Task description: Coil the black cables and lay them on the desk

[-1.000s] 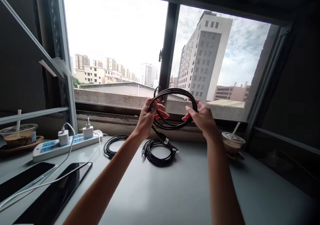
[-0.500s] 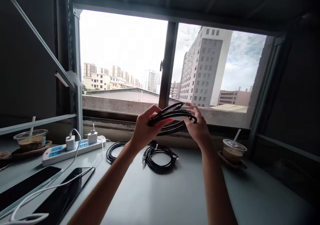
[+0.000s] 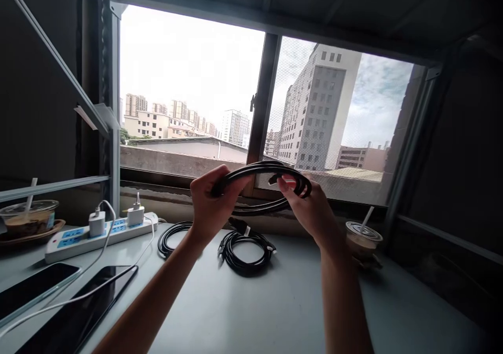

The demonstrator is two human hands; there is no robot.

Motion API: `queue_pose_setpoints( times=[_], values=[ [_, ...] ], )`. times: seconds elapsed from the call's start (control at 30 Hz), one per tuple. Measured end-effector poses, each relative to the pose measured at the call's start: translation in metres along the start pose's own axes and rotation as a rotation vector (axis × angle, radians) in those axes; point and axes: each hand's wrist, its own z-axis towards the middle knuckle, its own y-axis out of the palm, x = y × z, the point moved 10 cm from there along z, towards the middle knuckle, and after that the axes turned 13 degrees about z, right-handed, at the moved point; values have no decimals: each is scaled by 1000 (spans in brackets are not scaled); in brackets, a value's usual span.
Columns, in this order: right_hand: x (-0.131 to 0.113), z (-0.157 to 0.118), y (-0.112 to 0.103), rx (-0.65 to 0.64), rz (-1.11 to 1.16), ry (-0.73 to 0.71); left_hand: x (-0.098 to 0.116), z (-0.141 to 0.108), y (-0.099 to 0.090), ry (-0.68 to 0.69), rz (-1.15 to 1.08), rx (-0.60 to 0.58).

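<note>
A looped black cable [image 3: 259, 169] is held up in front of the window, above the table. My left hand [image 3: 214, 199] is closed round the left end of its loops. My right hand [image 3: 308, 202] grips the right end, with a connector end of the cable [image 3: 274, 179] beside its thumb. Below, on the table, lies a coiled black cable [image 3: 247, 272] with pale-tipped connectors. Another black cable coil [image 3: 163, 241] lies to its left, partly covered by my left forearm.
On the left are a white power strip [image 3: 84, 245] with plugged-in chargers, two dark phones or tablets [image 3: 37, 291] and a lidded cup [image 3: 29, 218]. Another lidded cup [image 3: 363, 237] stands at the right. The window [image 3: 192, 81] is behind.
My hands have moved apart, the left one going left, and the loops are spread wider. My right fingers have closed in on the cable, and a connector end now shows by the thumb.
</note>
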Motion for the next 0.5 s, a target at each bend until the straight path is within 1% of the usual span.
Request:
queue_pose_setpoints(
  times=[0.07, 0.13, 0.2, 0.23, 0.27, 0.33, 0.43, 0.5],
  values=[
    [-2, -2, 9, -79, 42, -3, -8, 3, -6, -40, -95, 59],
    [-4, -6, 20, -190, 137, 22, -15, 8, -11, -66, -163, 92],
    [-8, -10, 31, -290, 222, 44, -22, 15, -14, -94, -184, 95],
    [-11, -12, 35, -330, 257, 54, -26, 18, -14, -119, -181, 78],
    [-13, -14, 38, -364, 287, 67, -31, 20, -13, -152, -175, 48],
    [-16, -16, 44, -418, 323, 93, -42, 22, -4, -244, -184, -55],
    [-16, -18, 49, -472, 322, 137, -55, 17, 13, -376, -226, -225],
    [-15, -19, 49, -492, 304, 158, -61, 13, 20, -424, -215, -303]
  ],
)
